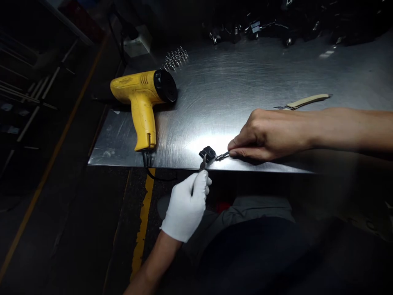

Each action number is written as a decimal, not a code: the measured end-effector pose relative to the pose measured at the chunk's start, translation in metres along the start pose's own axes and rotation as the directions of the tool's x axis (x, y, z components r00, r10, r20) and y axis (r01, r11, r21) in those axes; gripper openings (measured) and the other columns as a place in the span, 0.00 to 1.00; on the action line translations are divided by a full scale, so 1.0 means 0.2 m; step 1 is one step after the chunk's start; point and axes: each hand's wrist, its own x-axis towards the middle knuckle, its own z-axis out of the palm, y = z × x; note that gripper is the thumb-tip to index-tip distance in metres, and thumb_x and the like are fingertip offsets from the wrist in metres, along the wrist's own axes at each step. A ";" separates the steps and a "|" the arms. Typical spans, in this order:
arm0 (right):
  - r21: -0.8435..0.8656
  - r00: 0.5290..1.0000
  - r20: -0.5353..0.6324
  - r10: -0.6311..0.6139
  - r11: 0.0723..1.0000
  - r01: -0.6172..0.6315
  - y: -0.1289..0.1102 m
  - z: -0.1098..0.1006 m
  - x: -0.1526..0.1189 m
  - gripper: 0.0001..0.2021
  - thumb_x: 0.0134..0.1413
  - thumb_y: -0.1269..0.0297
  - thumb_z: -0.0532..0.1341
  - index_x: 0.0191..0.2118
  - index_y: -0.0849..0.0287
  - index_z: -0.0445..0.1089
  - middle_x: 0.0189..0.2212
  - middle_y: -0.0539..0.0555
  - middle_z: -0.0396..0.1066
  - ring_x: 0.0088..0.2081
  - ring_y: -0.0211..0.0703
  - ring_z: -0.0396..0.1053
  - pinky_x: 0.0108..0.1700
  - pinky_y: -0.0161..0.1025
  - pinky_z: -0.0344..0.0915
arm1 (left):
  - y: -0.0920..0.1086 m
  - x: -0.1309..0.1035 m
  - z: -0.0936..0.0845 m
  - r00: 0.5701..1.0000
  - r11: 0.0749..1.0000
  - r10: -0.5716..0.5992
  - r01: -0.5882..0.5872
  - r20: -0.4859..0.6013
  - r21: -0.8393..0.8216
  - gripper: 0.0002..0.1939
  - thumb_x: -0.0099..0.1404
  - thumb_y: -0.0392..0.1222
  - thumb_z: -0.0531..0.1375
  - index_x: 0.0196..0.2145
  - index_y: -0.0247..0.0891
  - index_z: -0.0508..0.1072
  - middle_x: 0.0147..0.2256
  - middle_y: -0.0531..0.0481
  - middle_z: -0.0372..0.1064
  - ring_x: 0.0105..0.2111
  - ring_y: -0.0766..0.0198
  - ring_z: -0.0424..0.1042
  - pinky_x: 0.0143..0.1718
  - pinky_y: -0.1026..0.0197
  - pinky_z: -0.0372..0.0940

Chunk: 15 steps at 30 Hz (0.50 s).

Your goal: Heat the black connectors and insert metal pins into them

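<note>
My left hand (187,207), in a white glove, is closed on a narrow metal tool (203,162) just off the table's front edge. Its tip reaches a small black block (208,153) lying near that edge; I cannot tell whether it grips the block. My bare right hand (270,135) pinches a thin dark cable (223,156) between thumb and forefinger. The cable's metal end points left, close beside the block, low over the tabletop. Behind the right hand lies a pair of pliers (310,100) with pale yellow handles, partly covered by that hand.
A yellow heat gun (143,100) lies on the metal table (215,90) at left, its cord hanging over the front edge. Several small metal parts (175,58) stand behind it near a white box (138,43). Dark cables with metal ends (256,28) are heaped along the back.
</note>
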 end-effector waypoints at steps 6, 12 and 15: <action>0.020 0.994 -0.061 0.092 0.996 -0.091 -0.08 0.05 -0.04 0.13 0.68 0.61 0.57 0.44 0.56 0.79 0.35 0.52 0.80 0.29 0.39 0.74 0.29 0.36 0.65 | 0.00 -0.01 0.01 0.997 0.987 -0.057 0.065 0.055 -0.149 0.25 0.71 0.62 0.49 0.35 0.38 0.71 0.26 0.54 0.63 0.24 0.68 0.62 0.24 0.65 0.60; -0.055 0.915 -0.101 0.391 0.916 -0.398 -0.11 0.03 -0.01 0.14 0.68 0.58 0.55 0.47 0.53 0.77 0.28 0.51 0.76 0.25 0.40 0.70 0.30 0.38 0.61 | -0.03 -0.03 0.02 0.992 0.959 -0.078 0.102 0.098 -0.266 0.26 0.71 0.63 0.48 0.35 0.38 0.70 0.25 0.54 0.61 0.23 0.68 0.61 0.23 0.65 0.58; -0.090 0.855 -0.128 0.503 0.853 -0.515 -0.04 -0.01 0.09 0.14 0.69 0.56 0.54 0.47 0.54 0.75 0.25 0.50 0.74 0.25 0.40 0.69 0.28 0.37 0.60 | -0.04 -0.02 0.03 0.991 0.945 -0.080 0.109 0.105 -0.309 0.27 0.69 0.65 0.49 0.33 0.37 0.69 0.24 0.55 0.59 0.22 0.69 0.59 0.23 0.65 0.55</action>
